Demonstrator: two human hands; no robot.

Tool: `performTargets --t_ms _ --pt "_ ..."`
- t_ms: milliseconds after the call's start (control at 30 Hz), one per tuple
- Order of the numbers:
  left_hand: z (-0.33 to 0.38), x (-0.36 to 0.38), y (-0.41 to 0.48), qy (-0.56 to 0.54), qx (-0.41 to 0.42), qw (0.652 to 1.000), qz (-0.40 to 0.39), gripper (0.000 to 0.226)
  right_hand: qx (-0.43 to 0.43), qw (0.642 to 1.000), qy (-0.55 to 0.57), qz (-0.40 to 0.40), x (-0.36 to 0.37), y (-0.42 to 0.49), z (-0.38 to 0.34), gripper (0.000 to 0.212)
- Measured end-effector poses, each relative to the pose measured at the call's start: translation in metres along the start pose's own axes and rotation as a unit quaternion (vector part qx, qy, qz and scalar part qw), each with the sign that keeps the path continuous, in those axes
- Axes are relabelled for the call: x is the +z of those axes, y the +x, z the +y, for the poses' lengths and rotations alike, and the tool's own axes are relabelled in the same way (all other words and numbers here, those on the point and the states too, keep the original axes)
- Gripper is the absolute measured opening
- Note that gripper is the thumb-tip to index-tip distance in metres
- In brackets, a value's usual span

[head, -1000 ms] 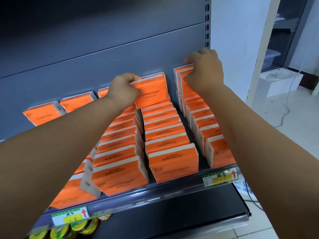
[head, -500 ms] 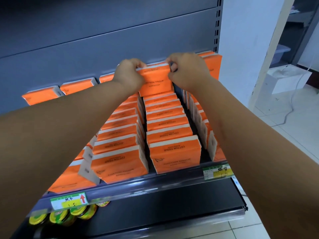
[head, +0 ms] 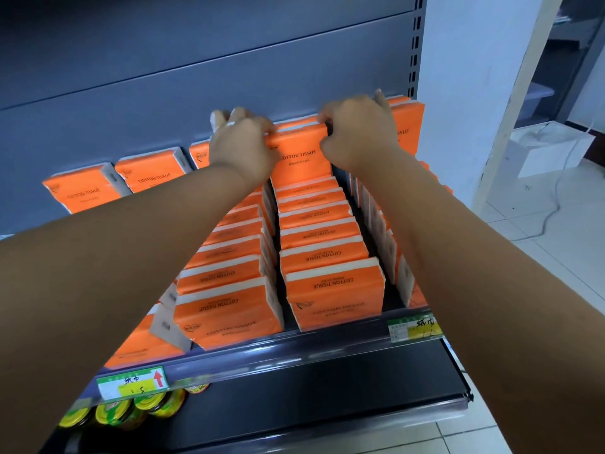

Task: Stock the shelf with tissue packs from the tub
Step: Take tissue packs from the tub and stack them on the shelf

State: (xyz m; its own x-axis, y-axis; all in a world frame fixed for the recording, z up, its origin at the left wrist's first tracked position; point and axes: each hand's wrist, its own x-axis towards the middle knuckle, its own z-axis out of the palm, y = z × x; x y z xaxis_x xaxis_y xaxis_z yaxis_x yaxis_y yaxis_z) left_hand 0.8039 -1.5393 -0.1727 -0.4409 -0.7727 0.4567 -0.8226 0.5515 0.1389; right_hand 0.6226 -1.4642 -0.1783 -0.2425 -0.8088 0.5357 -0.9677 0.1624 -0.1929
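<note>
Orange packs, front edge: tissue packs (head: 334, 293) fill the shelf (head: 294, 352) in rows running front to back, leaning on each other, white side panels showing.
Below: jars with yellow-green lids (head: 124, 412) on the lower shelf, left corner.
Price tags: green-yellow label (head: 132, 381) on the front rail left, another (head: 414, 327) right.
Middle row: full from the front edge to the back panel.
Held pack (head: 301, 155): upright at the back of the middle row, against or just off the grey back panel (head: 196, 77); cannot tell which.
Left hand (head: 242, 145): closed on the pack's top left corner, fingers curled over the top edge.
Right hand (head: 357, 136): closed on the top right corner, same pinch.
Far back left: two packs (head: 85, 188) (head: 152, 170) stand against the panel.
Tub: not in view.
Handling guess: light, soft, squashes under a pinch; film wrap looks slick. Best held by the short top corners or flat faces, loosely, so it slides down without buckling.
Step guess: seating this pack at the row's rear.
</note>
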Motion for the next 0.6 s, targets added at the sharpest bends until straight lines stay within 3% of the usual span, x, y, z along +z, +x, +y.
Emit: performTargets --t_ms 67,300,467,600 --pt "0.004 -0.005 -0.007 0.027 -0.006 1.000 -0.010 0.046 0.005 1.000 0.006 0.022 -0.001 -0.001 -0.008 0.033" --pt "0.000 -0.037 -0.044 0.027 -0.070 0.997 -0.022 0.053 -0.021 0.987 0.082 0.137 -0.011 -0.024 -0.078 0.042" --pt "-0.036 -0.066 -0.106 0.109 -0.064 0.992 -0.007 0.066 -0.052 0.980 0.147 0.127 -0.014 -0.057 -0.140 0.054" --pt "-0.080 -0.089 -0.156 0.129 -0.101 0.986 -0.024 0.069 -0.095 0.977 0.178 0.074 -0.009 -0.089 -0.195 0.059"
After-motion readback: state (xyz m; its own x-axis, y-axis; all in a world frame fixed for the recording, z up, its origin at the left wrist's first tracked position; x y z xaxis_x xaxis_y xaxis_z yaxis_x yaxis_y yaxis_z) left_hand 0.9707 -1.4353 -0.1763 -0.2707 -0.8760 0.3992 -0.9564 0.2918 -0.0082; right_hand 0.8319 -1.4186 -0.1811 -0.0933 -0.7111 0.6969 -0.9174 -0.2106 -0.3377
